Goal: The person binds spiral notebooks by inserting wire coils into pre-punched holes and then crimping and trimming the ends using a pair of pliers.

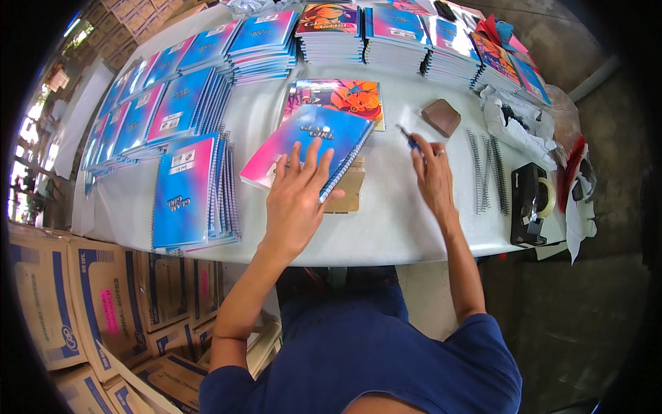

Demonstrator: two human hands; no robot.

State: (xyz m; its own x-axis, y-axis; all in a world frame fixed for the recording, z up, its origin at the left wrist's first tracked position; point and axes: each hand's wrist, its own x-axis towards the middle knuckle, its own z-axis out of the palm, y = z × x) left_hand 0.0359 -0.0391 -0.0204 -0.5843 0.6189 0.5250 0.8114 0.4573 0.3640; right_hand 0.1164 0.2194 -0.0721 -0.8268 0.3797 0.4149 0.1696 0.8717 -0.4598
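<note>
A spiral notebook [307, 141] with a pink and blue cover lies at an angle in front of me. My left hand [298, 190] grips it, fingers spread over the cover and thumb at the coil-bound edge. Under it are a notebook with a colourful illustrated cover [355, 96] and a brown cardboard piece [348, 190]. To the right, my right hand [433, 169] is closed around a small blue-handled tool [412, 141] with a slim metal tip; its exact kind is unclear. Beyond that hand sits a brown block-like piece [441, 117].
Notebook stacks [262, 45] line the table's far side and left [186, 193]. Loose wire coils [486, 169] lie on the right, beside a black tape dispenser [529, 203] and crumpled white wrapping [514, 127]. Cardboard boxes [103, 303] are piled at lower left, below the white table [407, 234].
</note>
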